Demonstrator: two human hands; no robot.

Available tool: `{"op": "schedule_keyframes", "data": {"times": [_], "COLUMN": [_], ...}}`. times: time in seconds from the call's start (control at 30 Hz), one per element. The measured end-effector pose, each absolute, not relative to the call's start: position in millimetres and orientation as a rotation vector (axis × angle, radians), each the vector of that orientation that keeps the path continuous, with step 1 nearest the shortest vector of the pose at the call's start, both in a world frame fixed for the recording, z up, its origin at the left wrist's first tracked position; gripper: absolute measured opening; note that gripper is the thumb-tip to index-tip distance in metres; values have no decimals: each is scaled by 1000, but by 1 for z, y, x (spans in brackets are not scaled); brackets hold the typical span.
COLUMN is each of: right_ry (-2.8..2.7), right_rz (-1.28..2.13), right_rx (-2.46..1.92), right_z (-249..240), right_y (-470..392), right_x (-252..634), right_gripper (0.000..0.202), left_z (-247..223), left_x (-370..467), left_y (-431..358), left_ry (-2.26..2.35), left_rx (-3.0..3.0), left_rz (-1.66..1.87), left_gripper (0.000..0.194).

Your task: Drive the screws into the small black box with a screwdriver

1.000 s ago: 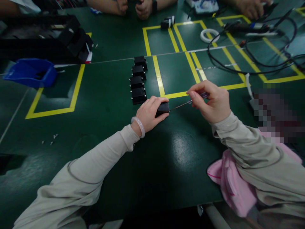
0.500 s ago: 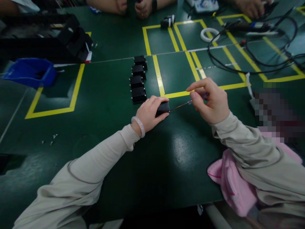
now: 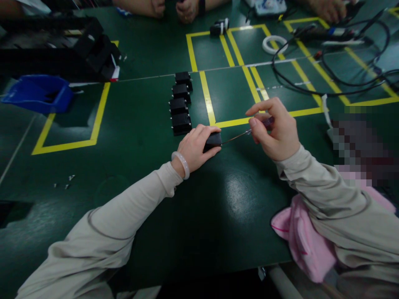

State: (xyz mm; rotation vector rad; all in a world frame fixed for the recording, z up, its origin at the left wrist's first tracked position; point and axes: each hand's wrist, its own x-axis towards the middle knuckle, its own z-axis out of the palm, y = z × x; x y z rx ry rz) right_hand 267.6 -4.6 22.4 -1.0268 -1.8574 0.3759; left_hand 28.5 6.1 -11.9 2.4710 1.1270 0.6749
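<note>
My left hand (image 3: 195, 147) is closed around a small black box (image 3: 213, 140), pressed down on the green table, its thumb along the near side. In my right hand (image 3: 276, 131) is a screwdriver (image 3: 238, 136) with a thin shaft, its handle partly hidden by the fingers. The screwdriver's tip meets the right end of the box, at a small bright spot. Just beyond my left hand stands a row of several similar black boxes (image 3: 181, 121) with screws sticking out of their sides. Several loose screws (image 3: 66, 186) lie on the table at the left.
A blue bin (image 3: 40, 94) and stacked black trays (image 3: 56, 50) stand at the left. A white tape roll (image 3: 274, 45) and a black cable (image 3: 299, 88) lie at the back right. Pink cloth (image 3: 307, 241) hangs by my right forearm. Other people's hands (image 3: 187, 10) rest at the far edge.
My right hand has shifted very slightly, with the screwdriver tip still at the box. The left hand and the box stay in place.
</note>
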Motion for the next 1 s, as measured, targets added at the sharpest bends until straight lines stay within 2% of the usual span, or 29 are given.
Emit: {"op": "schedule_keyframes", "data": {"times": [0.53, 1.0], "right_ry": [-1868, -1882], "right_rz": [367, 341], "right_rx": [-1054, -1034], "right_z": [22, 22], "right_y": [-4, -4], "right_x": [268, 268], "right_gripper": [29, 19], "left_z": [-13, -13], "left_x": [28, 28], "left_y": [7, 7], "left_ry": [1128, 1141], "left_rx": [2478, 2469], "left_rz": [682, 677], "left_gripper": [44, 42]}}
